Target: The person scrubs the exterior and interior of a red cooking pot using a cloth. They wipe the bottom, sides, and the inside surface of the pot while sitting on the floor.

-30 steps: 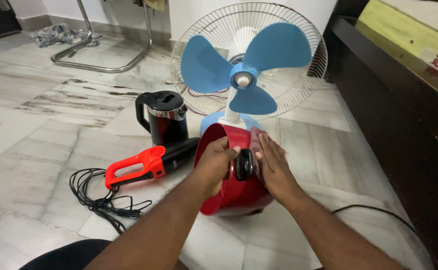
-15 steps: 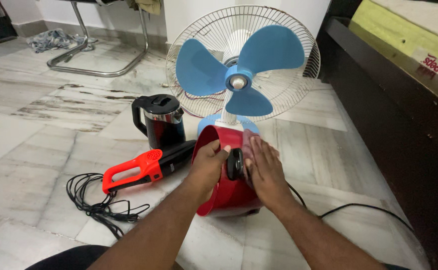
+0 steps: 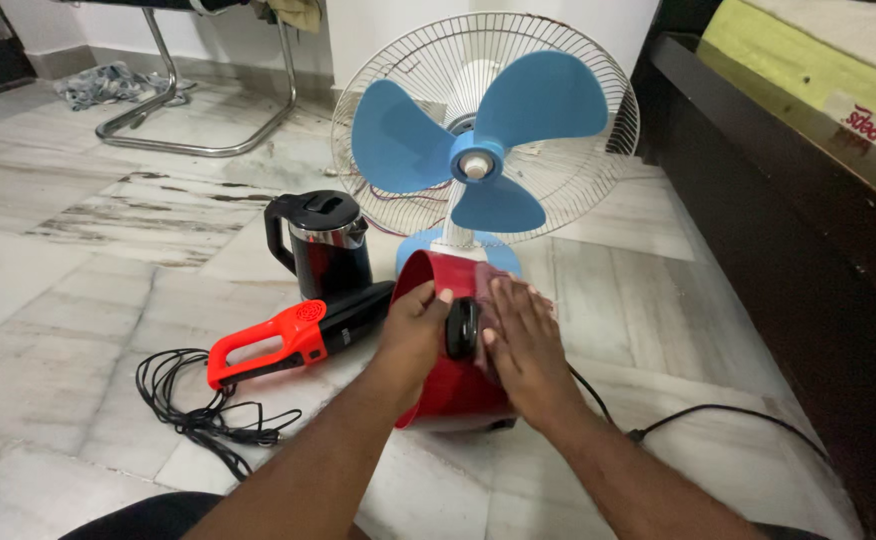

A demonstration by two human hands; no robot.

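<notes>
A red round cooker body (image 3: pixel 453 395) stands tilted on the marble floor in front of me. My left hand (image 3: pixel 413 335) grips its near rim beside a black knob (image 3: pixel 463 328). My right hand (image 3: pixel 518 350) lies flat on the body's right side, over a pink cloth (image 3: pixel 486 282) whose edge shows under the fingers. Just behind the red body is a table fan (image 3: pixel 483 150) with blue blades, a wire guard and a blue base.
A black electric kettle (image 3: pixel 320 242) stands to the left. An orange and black handheld vacuum (image 3: pixel 293 335) lies by it with a coiled black cord (image 3: pixel 193 400). A dark bed frame (image 3: pixel 788 230) runs along the right. A metal chair base (image 3: pixel 193 125) sits at the back left.
My right hand has slid down and left over the red body with the cloth. The body has tipped slightly towards me. The left hand keeps its grip.
</notes>
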